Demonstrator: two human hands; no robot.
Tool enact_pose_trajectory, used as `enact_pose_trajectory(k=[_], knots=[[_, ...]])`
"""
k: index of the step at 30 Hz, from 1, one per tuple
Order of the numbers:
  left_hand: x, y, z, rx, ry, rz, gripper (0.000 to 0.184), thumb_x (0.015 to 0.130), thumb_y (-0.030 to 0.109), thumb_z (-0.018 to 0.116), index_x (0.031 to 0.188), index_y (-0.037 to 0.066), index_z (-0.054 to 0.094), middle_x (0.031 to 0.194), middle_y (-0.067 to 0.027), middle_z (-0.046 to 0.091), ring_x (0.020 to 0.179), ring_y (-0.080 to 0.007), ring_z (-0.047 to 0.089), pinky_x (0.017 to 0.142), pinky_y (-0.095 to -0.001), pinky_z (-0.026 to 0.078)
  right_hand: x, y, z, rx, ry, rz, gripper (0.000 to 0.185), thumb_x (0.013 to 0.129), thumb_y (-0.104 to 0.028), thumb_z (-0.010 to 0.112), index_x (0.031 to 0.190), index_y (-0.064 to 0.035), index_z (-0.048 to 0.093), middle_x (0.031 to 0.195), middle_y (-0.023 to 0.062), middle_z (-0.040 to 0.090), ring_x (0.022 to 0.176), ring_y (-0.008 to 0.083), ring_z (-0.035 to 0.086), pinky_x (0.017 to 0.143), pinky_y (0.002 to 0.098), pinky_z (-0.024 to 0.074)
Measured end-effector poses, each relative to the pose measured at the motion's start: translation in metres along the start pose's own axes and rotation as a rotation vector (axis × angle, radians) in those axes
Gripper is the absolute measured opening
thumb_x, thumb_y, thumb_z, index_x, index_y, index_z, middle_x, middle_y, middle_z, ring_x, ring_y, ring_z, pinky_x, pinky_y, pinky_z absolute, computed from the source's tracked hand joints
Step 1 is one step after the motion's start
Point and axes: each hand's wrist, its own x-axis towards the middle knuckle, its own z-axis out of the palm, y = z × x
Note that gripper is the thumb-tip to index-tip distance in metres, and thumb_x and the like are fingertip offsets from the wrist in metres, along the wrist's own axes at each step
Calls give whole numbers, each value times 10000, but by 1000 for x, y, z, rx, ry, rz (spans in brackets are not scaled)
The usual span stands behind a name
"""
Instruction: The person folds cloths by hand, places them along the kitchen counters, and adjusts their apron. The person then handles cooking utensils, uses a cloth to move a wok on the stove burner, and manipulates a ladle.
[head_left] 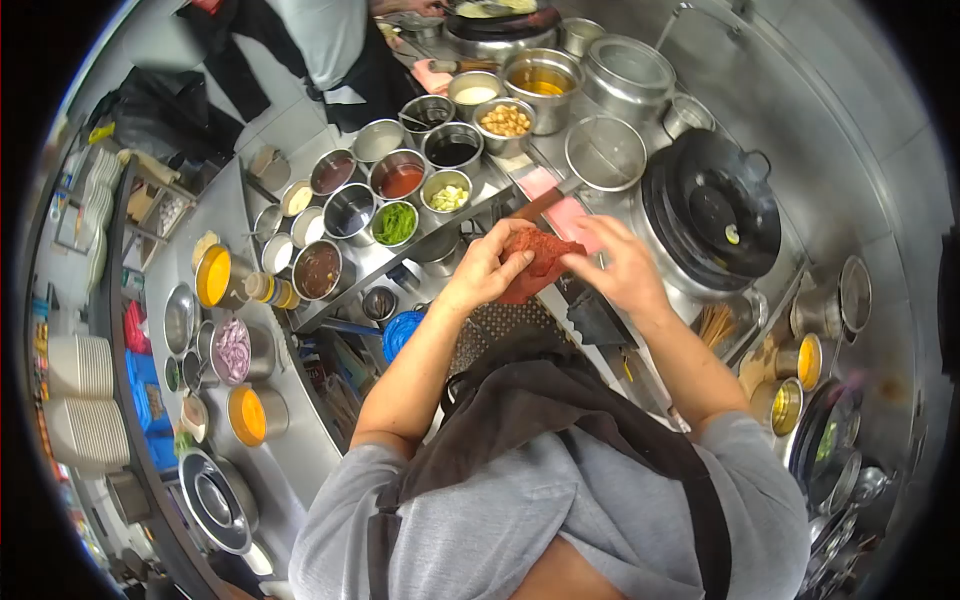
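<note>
A crumpled reddish-brown cloth [541,262] is held up in front of the body at the counter's edge. My left hand [490,268] grips its left side, with the thumb over the front. At the cloth's right edge my right hand [622,268] pinches it between thumb and fingers. Just behind the hands lie a wooden handle [537,205] and a pink cloth [568,215]. The handle leads towards a round mesh strainer [606,153].
Metal pots of sauces and chopped food, one with green leaves [395,223], stand at the left. A black wok [722,205] sits at the right. Another person [335,50] stands at the upper left. Plates [85,435] are stacked far left.
</note>
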Motion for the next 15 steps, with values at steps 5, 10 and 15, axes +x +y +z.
enact_pose_trajectory(k=[5, 10, 15], knots=[[10, -5, 23, 49, -227, -93, 349, 877, 42, 665, 1161, 24, 463, 986, -75, 674, 820, -97, 616, 712, -253, 493, -17, 30, 6, 213, -292, 111, 324, 799, -238, 724, 1042, -29, 669, 954, 157, 678, 883, 351, 653, 794, 424, 512], [25, -12, 37, -44, -432, -125, 490, 770, 165, 778, 1189, 6, 583, 1040, -117, 687, 998, -181, 628, 874, -349, 481, -23, 32, -26, 199, -273, 235, 277, 822, -215, 697, 997, -2, 669, 899, 174, 678, 845, 355, 661, 751, 418, 512], [63, -59, 41, -245, -435, -280, 393, 772, 85, 752, 1127, -1, 609, 1088, -125, 680, 1011, -223, 635, 922, -361, 479, -17, 23, -54, 165, -78, 388, 249, 813, -181, 682, 972, 11, 668, 879, 178, 677, 788, 353, 661, 715, 410, 517]])
